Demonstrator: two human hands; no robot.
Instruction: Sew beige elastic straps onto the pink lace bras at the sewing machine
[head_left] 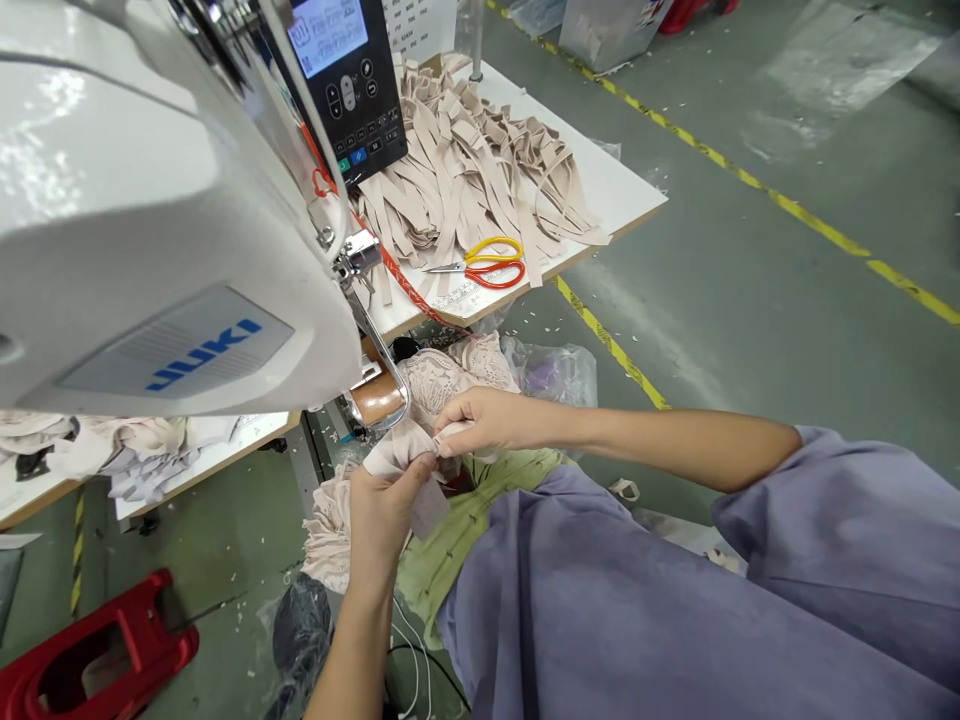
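My purple shirt (637, 600) fills the space nearest me, with green fabric (427, 570) spread over my lap. My left hand (386, 495) is closest, its thumb pressed against the bent fingers, clamped on a pale cloth (401, 447). Just beyond it my right hand (487, 418) reaches in from the right, thumb and fingers together, pinching the same cloth; my 2 thumbs are near each other, with the pinched edge between. The cloth lies in front of me, just beside the metal end of the machine (165, 230); a loose flap of it hangs below my left thumb. I cannot tell if it is 1 layer or 2.

Ruffled lace (330, 525) bunches beside my left wrist, and a lace cup (442, 385) sits just past my right fingers. The machine, white with blue letters, looms to the left. Past it is the surface (611, 200), where scissors (469, 264) with 1 yellow and 1 red handle lie near the front edge. Beige strips (465, 160) are heaped behind them, next to the panel (375, 130) with its lit screen. Farther off, yellow and black tape (821, 228) crosses the floor, and a clear bin (611, 35) stands beyond.
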